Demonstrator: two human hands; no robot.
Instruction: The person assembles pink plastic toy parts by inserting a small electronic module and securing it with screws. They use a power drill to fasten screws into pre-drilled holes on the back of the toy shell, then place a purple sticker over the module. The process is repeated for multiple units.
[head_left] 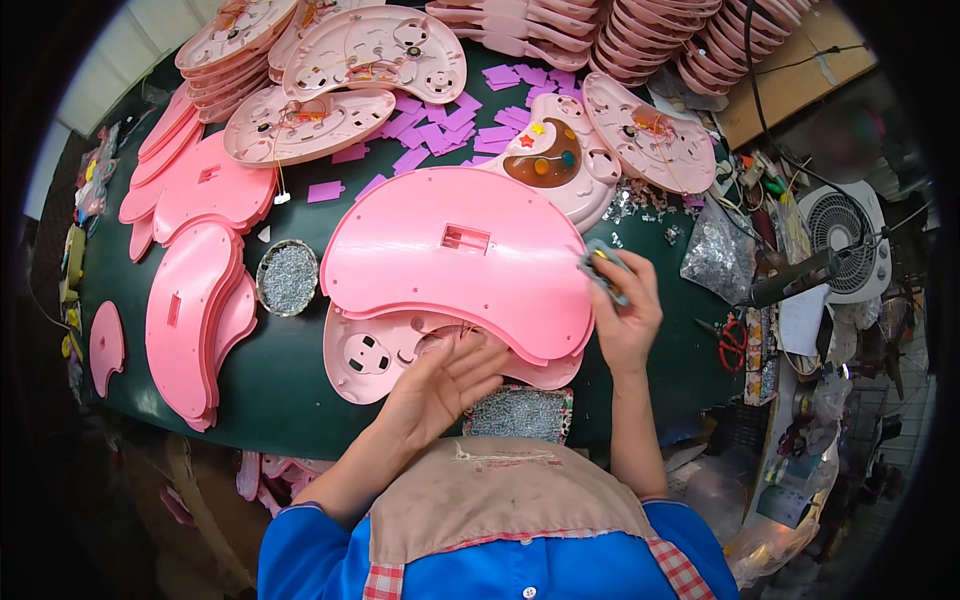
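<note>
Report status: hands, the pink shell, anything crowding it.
Left hand open, flat on lower shell. Right hand grips top pink panel at its right edge, small grey part in fingers. Screw dish close left; finished toy behind.

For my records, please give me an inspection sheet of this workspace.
Surface: green table, crowded.
Job's things: pink cover lies tilted on pink base.
Clutter: screw dish, purple tabs, shell stacks, foil bag.
Hands: left hand flat on the base; right hand holds a small grey item at the cover's edge.
Cables: black cable at right.
Surroundings: fan, scissors.
</note>
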